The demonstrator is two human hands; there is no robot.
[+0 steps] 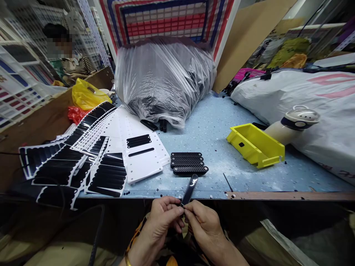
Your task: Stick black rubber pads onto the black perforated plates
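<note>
My left hand (165, 215) and my right hand (204, 222) meet just in front of the table's near edge. Between their fingertips is a glossy black oblong strip (190, 187), its rounded end tilted up and away from me. Both hands pinch its lower end, which the fingers partly hide. Just beyond it lie several black oblong pieces with a mesh-patterned face (188, 162), side by side on the blue tabletop (206, 138). To the left, a white backing sheet (144, 164) carries a few black oblong stickers (138, 140).
More sticker sheets (108, 173) overlap at the left, near a yellow plastic bag (87, 94). A large clear bag (163, 81) fills the back. At right stand a yellow bin (251, 146), a bottle (291, 125) and a white sack (318, 96). A person (76, 66) sits at far left.
</note>
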